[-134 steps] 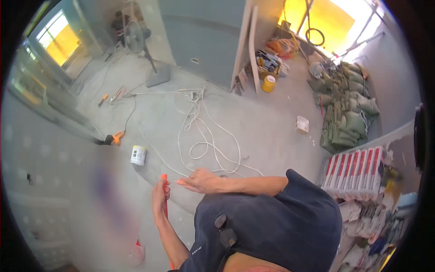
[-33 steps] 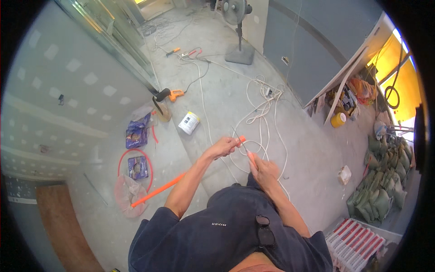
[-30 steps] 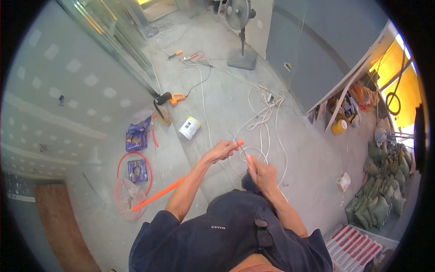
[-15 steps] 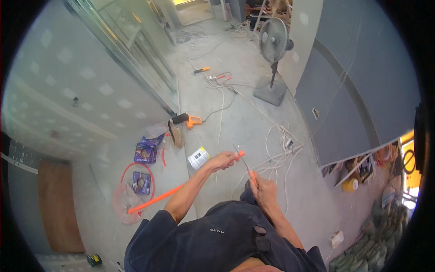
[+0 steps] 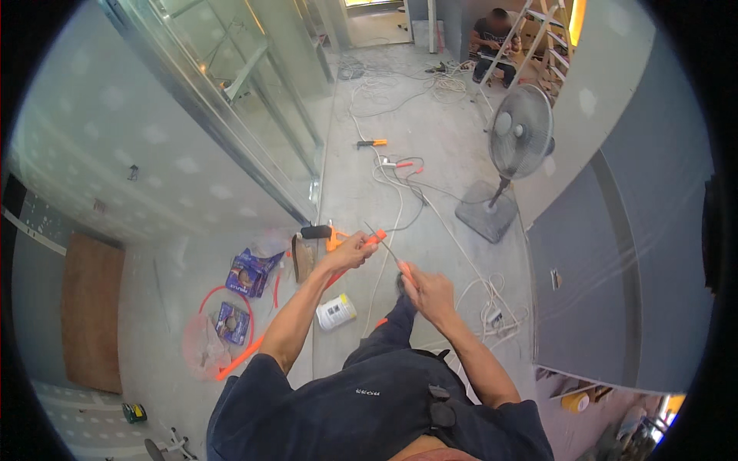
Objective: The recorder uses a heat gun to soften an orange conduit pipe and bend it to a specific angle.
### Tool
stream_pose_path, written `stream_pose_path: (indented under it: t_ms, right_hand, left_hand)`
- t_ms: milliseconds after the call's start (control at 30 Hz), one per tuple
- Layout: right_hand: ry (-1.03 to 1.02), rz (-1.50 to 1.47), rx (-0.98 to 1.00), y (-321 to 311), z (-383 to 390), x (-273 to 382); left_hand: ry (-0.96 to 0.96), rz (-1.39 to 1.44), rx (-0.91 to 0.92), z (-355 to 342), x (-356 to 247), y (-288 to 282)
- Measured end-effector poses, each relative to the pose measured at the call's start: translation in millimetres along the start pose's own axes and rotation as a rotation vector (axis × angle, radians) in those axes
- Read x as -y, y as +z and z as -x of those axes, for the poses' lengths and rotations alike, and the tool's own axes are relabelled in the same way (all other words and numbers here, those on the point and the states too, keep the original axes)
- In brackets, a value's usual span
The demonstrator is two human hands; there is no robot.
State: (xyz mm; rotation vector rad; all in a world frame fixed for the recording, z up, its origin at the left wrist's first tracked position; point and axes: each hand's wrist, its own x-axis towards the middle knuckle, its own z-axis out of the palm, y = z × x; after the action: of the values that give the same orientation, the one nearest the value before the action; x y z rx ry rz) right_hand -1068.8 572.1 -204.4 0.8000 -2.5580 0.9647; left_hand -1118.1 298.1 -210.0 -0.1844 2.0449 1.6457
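My left hand (image 5: pixel 350 253) is closed round an orange pipe (image 5: pixel 243 358) near its upper end, which sticks out beyond my fingers; the pipe runs back beside my forearm toward the lower left. My right hand (image 5: pixel 431 296) grips the orange handle (image 5: pixel 409 274) of a thin metal blade (image 5: pixel 389 251), which crosses the pipe just by my left hand. Below them lies a white tub (image 5: pixel 335 312) with a yellow band. Just beyond my left hand are an orange power tool (image 5: pixel 335 237) and a tan bag-like item (image 5: pixel 305 263), partly covered.
A pedestal fan (image 5: pixel 519 131) stands right, among white cables (image 5: pixel 496 307) on the floor. Purple boxes (image 5: pixel 250 276) and a pink bag (image 5: pixel 204 353) lie left. A co-worker (image 5: pixel 490 54) crouches far back beside a ladder (image 5: pixel 538 31). Metal framing (image 5: pixel 273 107) lines the left wall.
The view has swung up along the corridor, bringing the co-worker and ladder into sight. My right hand has gone from near the pipe's end to holding the blade across it, now higher in view.
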Motion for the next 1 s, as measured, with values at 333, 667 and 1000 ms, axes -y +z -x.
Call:
stream_pose_path:
  t_ms: [333, 667, 1000]
  right_hand:
    - [-0.22, -0.026, 0.017, 75, -319, -90]
    - [-0.44, -0.101, 0.05, 190, -613, -150]
    - [-0.679, -0.312, 0.123, 304, -909, -162]
  left_hand:
    - [0.079, -0.035, -0.279, -190, -108, -203]
    - [0.165, -0.224, -0.619, -334, -186, -416]
    - [0.1, -0.291, -1.02, -424, -269, -615]
